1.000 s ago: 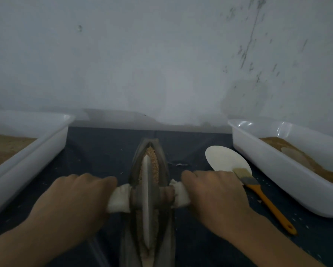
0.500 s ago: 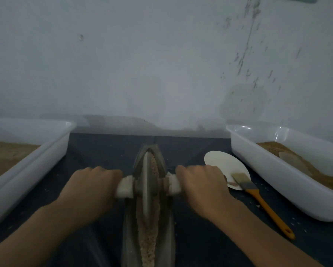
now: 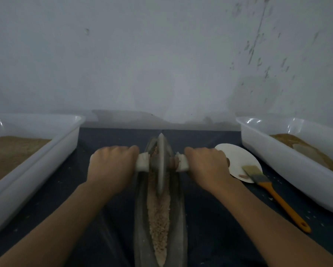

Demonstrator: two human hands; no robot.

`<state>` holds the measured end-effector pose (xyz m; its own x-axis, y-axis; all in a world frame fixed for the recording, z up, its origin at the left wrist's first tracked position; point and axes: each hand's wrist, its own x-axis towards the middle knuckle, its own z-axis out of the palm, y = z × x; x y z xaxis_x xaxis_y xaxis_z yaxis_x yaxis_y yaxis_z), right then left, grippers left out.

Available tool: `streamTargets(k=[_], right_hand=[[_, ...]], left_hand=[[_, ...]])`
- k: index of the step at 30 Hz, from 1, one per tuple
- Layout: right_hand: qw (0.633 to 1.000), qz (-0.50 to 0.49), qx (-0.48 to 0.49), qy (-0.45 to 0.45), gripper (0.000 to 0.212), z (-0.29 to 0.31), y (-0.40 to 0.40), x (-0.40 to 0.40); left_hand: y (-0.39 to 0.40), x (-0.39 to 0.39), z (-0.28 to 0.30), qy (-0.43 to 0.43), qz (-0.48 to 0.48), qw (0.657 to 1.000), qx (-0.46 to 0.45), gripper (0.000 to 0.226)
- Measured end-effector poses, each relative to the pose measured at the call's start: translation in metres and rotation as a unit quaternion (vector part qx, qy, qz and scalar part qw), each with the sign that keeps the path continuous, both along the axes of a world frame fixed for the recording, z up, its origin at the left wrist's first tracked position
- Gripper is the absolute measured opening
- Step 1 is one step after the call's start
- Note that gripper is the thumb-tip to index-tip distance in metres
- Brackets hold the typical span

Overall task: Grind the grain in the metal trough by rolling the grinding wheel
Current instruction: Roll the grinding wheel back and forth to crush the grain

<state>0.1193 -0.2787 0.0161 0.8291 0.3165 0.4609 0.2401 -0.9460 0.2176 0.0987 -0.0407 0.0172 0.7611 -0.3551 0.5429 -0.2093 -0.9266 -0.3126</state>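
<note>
A long boat-shaped metal trough (image 3: 140,224) lies on the dark mat and runs away from me. Pale crushed grain (image 3: 160,218) fills its groove. The grey grinding wheel (image 3: 161,162) stands on edge at the far end of the trough. Its axle ends are wrapped in white cloth (image 3: 142,163). My left hand (image 3: 111,166) is closed around the left handle and my right hand (image 3: 206,164) around the right one. Both arms are stretched forward.
A white plastic tub (image 3: 36,166) with brown grain stands at the left, and another white tub (image 3: 289,166) at the right. A white paper plate (image 3: 239,160) and an orange-handled brush (image 3: 273,191) lie right of the trough. A grey wall rises just behind.
The wheel has rolled away from me, from the trough's middle to its far end. Both hands moved forward with it, uncovering the grain in the near part.
</note>
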Motion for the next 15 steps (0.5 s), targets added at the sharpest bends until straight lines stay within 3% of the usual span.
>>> streamTargets(k=[5, 10, 15], right_hand=[[1.000, 0.025, -0.008, 0.008, 0.025, 0.003, 0.000, -0.013], [0.994, 0.084, -0.057, -0.043, 0.039, 0.014, -0.001, -0.072], [0.994, 0.092, -0.033, -0.052, 0.043, 0.012, -0.009, -0.093]], left_hand=[[0.003, -0.004, -0.001, 0.028, 0.028, 0.999, -0.001, 0.033], [0.013, -0.056, 0.002, 0.161, 0.038, 0.985, -0.038, 0.029], [0.016, -0.077, 0.003, 0.089, 0.035, 0.995, 0.000, 0.040]])
